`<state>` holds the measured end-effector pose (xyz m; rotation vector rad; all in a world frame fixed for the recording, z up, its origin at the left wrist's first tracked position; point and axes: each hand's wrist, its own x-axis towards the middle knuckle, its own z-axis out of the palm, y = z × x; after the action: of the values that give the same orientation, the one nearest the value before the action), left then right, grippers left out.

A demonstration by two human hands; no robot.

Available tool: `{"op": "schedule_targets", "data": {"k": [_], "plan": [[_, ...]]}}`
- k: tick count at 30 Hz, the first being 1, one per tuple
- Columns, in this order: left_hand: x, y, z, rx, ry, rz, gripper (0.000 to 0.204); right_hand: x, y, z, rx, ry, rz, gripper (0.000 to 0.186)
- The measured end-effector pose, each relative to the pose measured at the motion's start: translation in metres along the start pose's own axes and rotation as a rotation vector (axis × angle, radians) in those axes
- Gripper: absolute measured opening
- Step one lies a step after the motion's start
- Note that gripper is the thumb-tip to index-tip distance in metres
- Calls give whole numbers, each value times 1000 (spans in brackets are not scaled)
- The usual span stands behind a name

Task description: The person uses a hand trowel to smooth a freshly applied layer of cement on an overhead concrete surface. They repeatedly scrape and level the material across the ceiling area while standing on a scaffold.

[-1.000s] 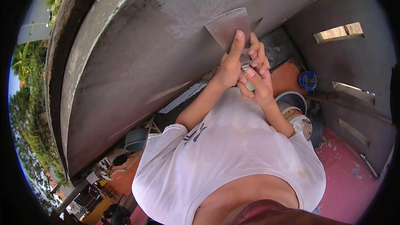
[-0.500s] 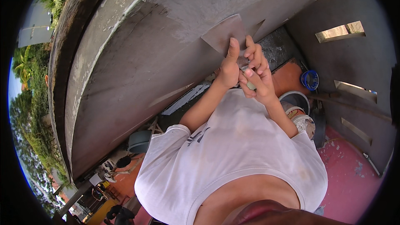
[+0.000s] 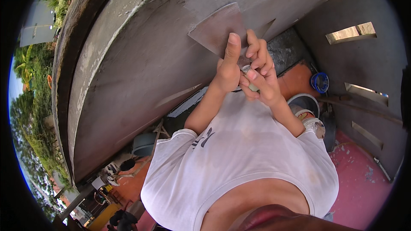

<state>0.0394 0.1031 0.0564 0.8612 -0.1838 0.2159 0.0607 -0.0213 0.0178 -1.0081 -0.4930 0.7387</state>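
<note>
Beside the grey wall (image 3: 137,72), both hands (image 3: 228,75) hold a broad scraper (image 3: 219,26)

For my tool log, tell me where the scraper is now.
In the head view, the scraper is at upper centre, held between the left hand and right hand, before the grey wall.

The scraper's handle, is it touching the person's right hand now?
Touching. The head view shows the right hand closed around the pale green handle, which is visible only in part between thumb and fingers.
</note>
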Motion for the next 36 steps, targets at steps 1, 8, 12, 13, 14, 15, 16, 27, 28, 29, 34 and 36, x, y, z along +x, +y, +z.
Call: {"op": "schedule_targets", "data": {"k": [1,8,12,13,14,15,16,27,28,29,34,36], "plan": [[-1,-3,-1,5,-5,-22,57,-2,15,-2,45,16,-82,27],[-2,-1,-2,-12,-50,-10,56,2,3,14,170,-38,-134,25],[-6,-5,0,-12,-20,-44,57,-3,16,4,47,-8,-185,23],[-9,-12,-2,-19,4,-66,57,-10,13,5,107,11,-99,23],[-11,-14,-3,-36,19,-98,57,-14,11,7,146,12,-46,24],[-11,-13,-2,-43,12,-78,57,-15,7,7,183,9,5,24],[-8,-7,0,-49,4,-60,57,-11,0,9,199,-23,18,24],[-13,-2,1,-58,56,-96,57,-14,2,10,279,-61,70,25],[-13,-2,1,-56,60,-93,57,-14,-8,8,312,-97,127,26],[-12,-2,2,-51,59,-90,57,-14,-9,7,313,-100,143,27],[-17,-3,1,-32,73,-81,57,-20,2,13,222,-23,120,29],[-17,-1,1,-7,79,-88,57,-20,5,13,235,-38,80,28]]}}
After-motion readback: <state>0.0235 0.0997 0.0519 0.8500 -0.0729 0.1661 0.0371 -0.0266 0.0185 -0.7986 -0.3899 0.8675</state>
